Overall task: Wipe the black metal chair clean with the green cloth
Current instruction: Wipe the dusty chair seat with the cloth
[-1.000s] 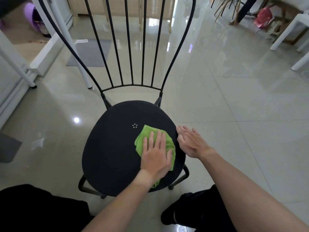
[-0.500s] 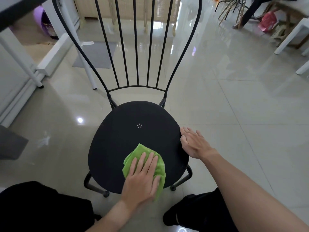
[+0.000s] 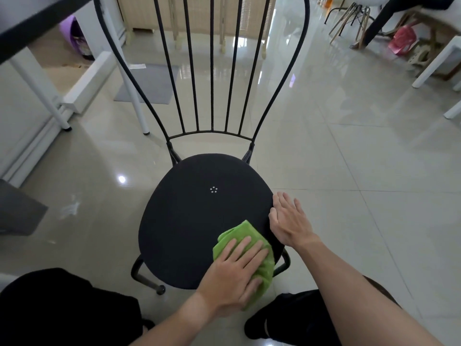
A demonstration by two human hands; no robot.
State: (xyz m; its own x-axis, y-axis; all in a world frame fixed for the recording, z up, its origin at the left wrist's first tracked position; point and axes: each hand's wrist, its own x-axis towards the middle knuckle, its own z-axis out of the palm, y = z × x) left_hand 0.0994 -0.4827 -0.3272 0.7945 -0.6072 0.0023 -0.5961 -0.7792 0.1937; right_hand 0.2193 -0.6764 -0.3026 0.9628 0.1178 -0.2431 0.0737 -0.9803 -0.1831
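- At far left I see a white table leg (image 3: 51,106) standing on the glossy tile floor (image 3: 349,171), with a purple object (image 3: 74,33) behind it, too blurred for me to name.
- A grey mat (image 3: 149,83) lies on the floor past the chair, with a white slip at its far edge; I can read no writing on it.
- The chair (image 3: 199,221) stands at centre, its thin black rods fanning up the backrest and its round black seat facing me, with a small ring of pale dots near the middle of the seat.
- I see no brand or label on the chair.
- The cloth (image 3: 245,234) lies bunched on the near right part of the seat, its lower end hanging over the front edge.
- My left hand (image 3: 234,278) lies flat on top of the cloth, fingers stretched out and slightly apart, pressing rather than clutching it.
- My right hand (image 3: 289,221) rests on the seat's right rim, just beside the cloth, fingers extended and loosely spread, holding nothing.
- At far right a pink bag (image 3: 403,42) sits under wooden furniture, well apart from the chair; any print on it is unreadable.
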